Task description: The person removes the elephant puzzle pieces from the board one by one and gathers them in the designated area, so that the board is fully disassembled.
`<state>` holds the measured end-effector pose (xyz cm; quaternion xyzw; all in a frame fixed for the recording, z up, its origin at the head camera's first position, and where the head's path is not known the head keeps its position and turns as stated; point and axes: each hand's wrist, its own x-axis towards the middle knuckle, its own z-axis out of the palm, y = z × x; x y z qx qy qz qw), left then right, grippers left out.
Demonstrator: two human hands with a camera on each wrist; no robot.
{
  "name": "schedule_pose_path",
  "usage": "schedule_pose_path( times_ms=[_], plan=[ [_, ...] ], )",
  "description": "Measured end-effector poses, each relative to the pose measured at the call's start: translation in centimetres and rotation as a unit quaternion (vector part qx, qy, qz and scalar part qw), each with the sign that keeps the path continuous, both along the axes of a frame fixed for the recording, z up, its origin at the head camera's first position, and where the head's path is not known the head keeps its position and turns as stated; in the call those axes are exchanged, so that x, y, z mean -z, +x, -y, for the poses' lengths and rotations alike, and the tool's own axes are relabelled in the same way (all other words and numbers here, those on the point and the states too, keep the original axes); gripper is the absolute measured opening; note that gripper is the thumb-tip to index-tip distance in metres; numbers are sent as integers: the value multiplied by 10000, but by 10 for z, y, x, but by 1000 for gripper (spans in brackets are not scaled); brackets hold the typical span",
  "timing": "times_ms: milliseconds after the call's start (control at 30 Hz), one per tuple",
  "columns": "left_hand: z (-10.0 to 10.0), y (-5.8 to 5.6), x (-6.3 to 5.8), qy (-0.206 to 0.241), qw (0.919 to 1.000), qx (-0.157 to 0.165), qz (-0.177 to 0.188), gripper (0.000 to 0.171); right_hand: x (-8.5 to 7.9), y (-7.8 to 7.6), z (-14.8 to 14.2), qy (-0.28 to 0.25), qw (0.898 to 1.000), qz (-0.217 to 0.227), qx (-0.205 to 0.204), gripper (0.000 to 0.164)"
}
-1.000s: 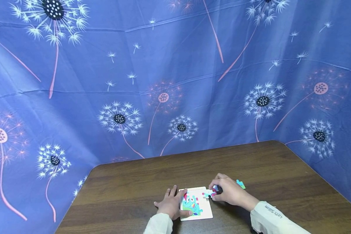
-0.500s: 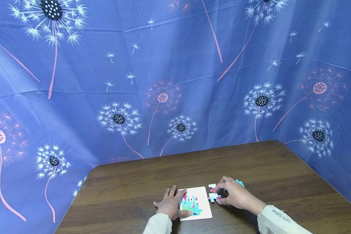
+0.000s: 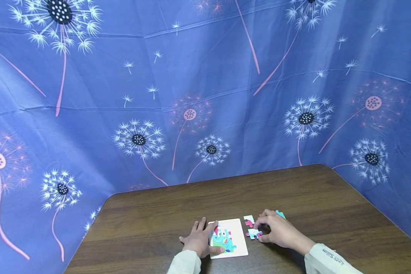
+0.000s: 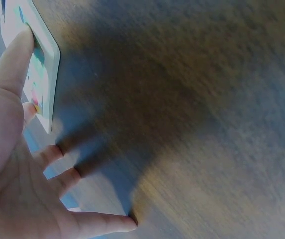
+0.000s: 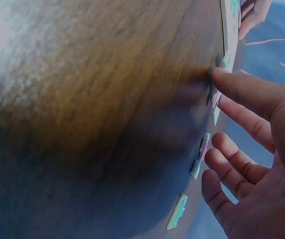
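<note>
My left hand (image 3: pixel 199 240) lies spread over the left side of a square puzzle board (image 3: pixel 240 243), its thumb and index finger on the board. In the left wrist view, the thumb (image 4: pixel 15 62) reaches over the board's edge while the other fingers spread towards the table. The board bears a partly filled picture of a blue cartoon animal (image 3: pixel 223 238). Right of the board, my right hand (image 3: pixel 281 231) pinches a light blue and pink puzzle piece (image 3: pixel 253 233) at its right end, between thumb and index finger, low at the table. Its remaining fingers are loosely bent.
Just above the held piece lies a white and red puzzle piece (image 3: pixel 249 220). A blue and green piece (image 3: pixel 280 214) lies behind my right hand, partly hidden. The brown wooden table (image 3: pixel 150 217) backs onto a blue dandelion-print cloth (image 3: pixel 226 95).
My right hand has moved right, away from the board, with the light blue and pink piece; the white and red piece now lies apart from it. My left hand keeps its place.
</note>
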<state>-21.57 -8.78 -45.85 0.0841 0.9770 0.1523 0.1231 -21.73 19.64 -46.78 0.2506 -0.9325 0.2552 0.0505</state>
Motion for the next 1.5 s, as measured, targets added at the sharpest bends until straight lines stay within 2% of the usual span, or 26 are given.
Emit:
schedule_pose_path(
  times_ms=[233, 433, 567, 667, 800, 1167, 1500],
  plan=[
    [15, 9, -2, -101, 9996, -253, -122, 78, 6, -8, 15, 4, 9996, -132, -264, 26],
    [3, 7, -5, -475, 9985, -113, -236, 77, 12, -5, 2, 94, 9994, -306, -103, 26],
    [-7, 3, -5, -582, 9980, -27, -242, 78, 12, 0, -8, 115, 9996, -228, 92, 27],
    [-9, 2, -3, -557, 9981, 25, -255, 78, 11, 2, -10, 136, 9996, -174, 158, 28],
    [-3, 3, -1, -442, 9986, 15, -280, 78, 7, 0, -5, 93, 9999, -129, 28, 27],
    [6, 5, 1, -147, 9997, -27, -167, 81, -3, 0, 14, -263, 9996, 32, -76, 26],
    [4, 6, 0, 20, 9999, 46, -161, 80, -8, 5, 32, -336, 9992, 126, 173, 35]
  ],
)
